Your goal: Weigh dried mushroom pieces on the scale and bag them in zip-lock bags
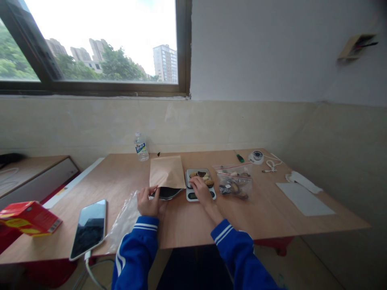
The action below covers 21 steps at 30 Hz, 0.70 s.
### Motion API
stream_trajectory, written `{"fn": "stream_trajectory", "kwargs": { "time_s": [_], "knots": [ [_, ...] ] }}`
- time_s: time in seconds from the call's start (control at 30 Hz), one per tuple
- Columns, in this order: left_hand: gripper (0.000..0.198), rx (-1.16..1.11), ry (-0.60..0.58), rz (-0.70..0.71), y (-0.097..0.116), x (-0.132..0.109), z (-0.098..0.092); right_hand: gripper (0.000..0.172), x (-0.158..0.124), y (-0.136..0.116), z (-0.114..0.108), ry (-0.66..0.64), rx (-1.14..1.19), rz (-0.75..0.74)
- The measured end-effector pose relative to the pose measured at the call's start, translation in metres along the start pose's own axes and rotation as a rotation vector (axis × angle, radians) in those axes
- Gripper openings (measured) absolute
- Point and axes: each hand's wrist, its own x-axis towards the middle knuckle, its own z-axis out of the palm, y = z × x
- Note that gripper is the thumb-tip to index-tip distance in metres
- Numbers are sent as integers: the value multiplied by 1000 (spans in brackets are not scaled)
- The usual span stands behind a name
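Note:
My left hand [148,201] is closed on the near, open edge of a brown paper bag [166,172], which lies flat with its dark inside showing. My right hand [200,189] is over the left front of a small white kitchen scale [192,196]. Its fingers are bent together beside the dried mushrooms [206,176] heaped on the weighing plate; whatever they may hold is hidden. Right of the scale are clear zip bags [236,185] with more mushroom pieces inside.
A crumpled clear plastic bag [125,219], a tablet [90,227] with a cable and a red box [30,217] are on the left. A bottle [141,147] stands behind. Rightward lie a screwdriver [240,157], a round white camera [256,157] and a white sheet [304,199].

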Motion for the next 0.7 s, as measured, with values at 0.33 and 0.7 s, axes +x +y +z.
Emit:
{"fn": "stream_trajectory", "kwargs": {
  "time_s": [0.33,0.7],
  "knots": [
    [16,10,-39,-9,3,1,1,29,-25,-56,20,-79,-123,-413],
    [16,-10,-81,27,3,0,2,29,13,-87,99,-345,-218,103]
  ]
}}
